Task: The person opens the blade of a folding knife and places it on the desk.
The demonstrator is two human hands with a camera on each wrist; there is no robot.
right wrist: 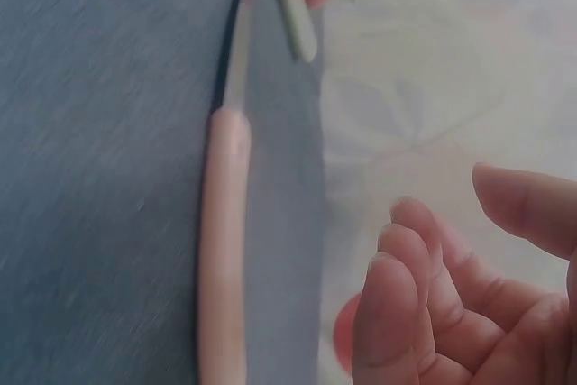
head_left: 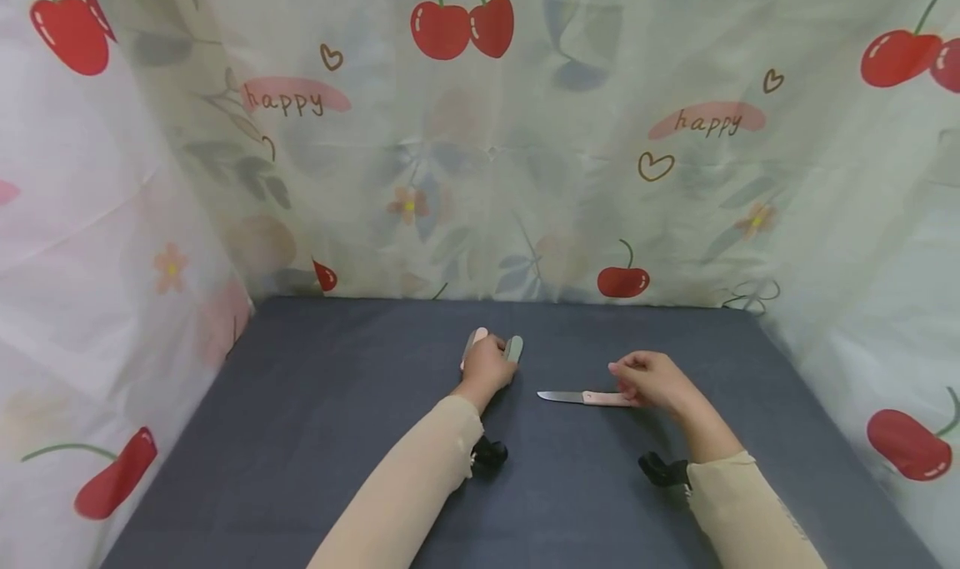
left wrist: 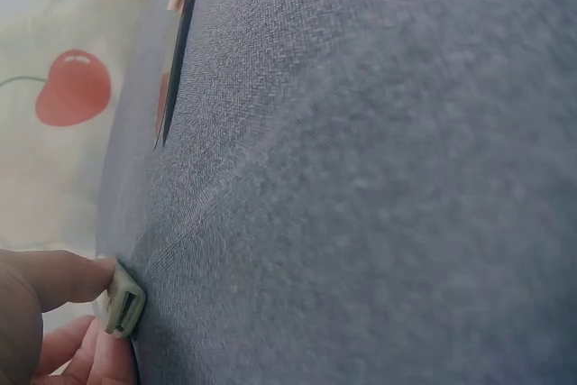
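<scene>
A small knife with a pale pink handle (head_left: 600, 398) and a bare steel blade (head_left: 561, 396) lies on the dark table, blade pointing left. My right hand (head_left: 652, 377) hovers at its handle end, fingers loosely curved; in the right wrist view they stand apart from the handle (right wrist: 224, 241) and hold nothing. To the left, my left hand (head_left: 489, 365) pinches a pale green, round-ended bar (head_left: 515, 348) between thumb and fingers. The left wrist view shows a dark slot in the near end of this bar (left wrist: 129, 307). A pale pink round-ended piece (head_left: 480, 334) shows beyond the left hand, partly hidden by it.
Dark grey cloth covers the table (head_left: 322, 419). A cherry-printed curtain (head_left: 487, 177) hangs along the back and both sides. Black wrist devices (head_left: 490, 454) sit below each forearm near the cuffs.
</scene>
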